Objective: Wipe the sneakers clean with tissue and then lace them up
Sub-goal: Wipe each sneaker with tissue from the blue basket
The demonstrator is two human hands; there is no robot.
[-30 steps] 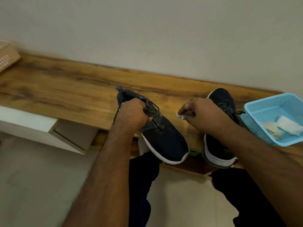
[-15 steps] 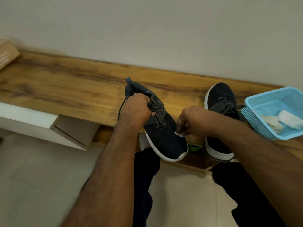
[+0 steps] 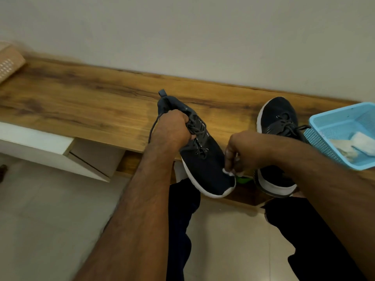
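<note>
My left hand (image 3: 172, 128) grips a dark navy sneaker (image 3: 207, 169) by its collar and laces, holding it tilted with the white-soled toe pointing toward me over the bench edge. My right hand (image 3: 241, 153) pinches a small white tissue (image 3: 228, 172) and presses it against the right side of that sneaker's toe. The second navy sneaker (image 3: 278, 118) lies on the wooden bench (image 3: 91, 110) to the right, laces tied loosely, partly hidden by my right forearm.
A light blue plastic basket (image 3: 332, 126) with used white tissues (image 3: 363, 142) sits at the bench's right end. A tan perforated box (image 3: 9, 61) sits at the far left. A white drawer unit (image 3: 40, 145) hangs below the bench. My dark-trousered legs are over the tiled floor.
My right hand moved down and toward me from beside the laces to the sneaker's toe, carrying the tissue. My left hand kept its grip and shifted the sneaker slightly.
</note>
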